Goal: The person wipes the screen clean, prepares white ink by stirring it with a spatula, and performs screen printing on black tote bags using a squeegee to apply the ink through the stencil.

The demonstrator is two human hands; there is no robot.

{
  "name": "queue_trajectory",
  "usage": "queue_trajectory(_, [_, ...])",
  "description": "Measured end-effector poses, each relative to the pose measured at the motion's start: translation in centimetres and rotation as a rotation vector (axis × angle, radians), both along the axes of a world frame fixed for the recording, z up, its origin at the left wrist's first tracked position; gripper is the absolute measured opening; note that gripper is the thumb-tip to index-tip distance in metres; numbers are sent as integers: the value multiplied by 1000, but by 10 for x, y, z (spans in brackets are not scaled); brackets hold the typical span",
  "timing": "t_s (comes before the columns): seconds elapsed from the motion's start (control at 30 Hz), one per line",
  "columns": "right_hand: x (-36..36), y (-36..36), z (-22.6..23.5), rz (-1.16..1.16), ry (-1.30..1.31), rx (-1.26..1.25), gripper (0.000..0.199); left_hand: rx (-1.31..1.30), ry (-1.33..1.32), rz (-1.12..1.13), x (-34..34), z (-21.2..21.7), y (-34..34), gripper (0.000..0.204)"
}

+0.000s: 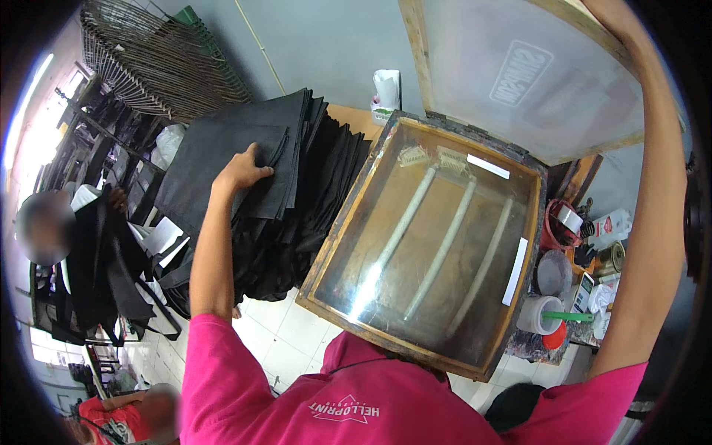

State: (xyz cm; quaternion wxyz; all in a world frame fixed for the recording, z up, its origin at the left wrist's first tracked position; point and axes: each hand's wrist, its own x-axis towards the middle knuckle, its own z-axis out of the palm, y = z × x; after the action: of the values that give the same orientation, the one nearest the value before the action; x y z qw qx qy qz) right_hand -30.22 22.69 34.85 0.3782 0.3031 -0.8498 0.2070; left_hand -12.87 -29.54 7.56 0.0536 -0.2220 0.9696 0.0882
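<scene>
My left hand [241, 169] lies on top of a tall stack of black fabric bags [297, 193], its fingers curled over the edge of the top bag [222, 148]. My right arm reaches up to the right, where my right hand [604, 11] holds the wooden edge of a raised printing screen frame [519, 74], tilted up on its hinge; the hand is partly cut off by the picture's top edge. Below the screen sits a wooden box with a glass top [430, 237] and three white tubes inside.
A person at the left [44, 226] handles black bags [104, 259]. Another person in red [126, 415] is at the lower left. Wire racks [156, 59] lean at the back left. Tape rolls [538, 315], a red container [560, 222] and small items crowd the right side.
</scene>
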Motion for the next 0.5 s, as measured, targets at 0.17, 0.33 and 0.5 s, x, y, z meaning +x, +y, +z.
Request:
queue_trajectory(0.17, [-6, 3, 10, -25, -148, -75, 31, -423, 4, -135, 1, -29, 11, 52])
queue_trajectory(0.33, [4, 11, 19, -67, -99, -39, 35, -267, 494, -400, 55, -5, 97, 47])
queue_trajectory(0.5, [-5, 19, 18, -54, -76, 24, 37, -45, 328, -856, 145, 0, 259, 75])
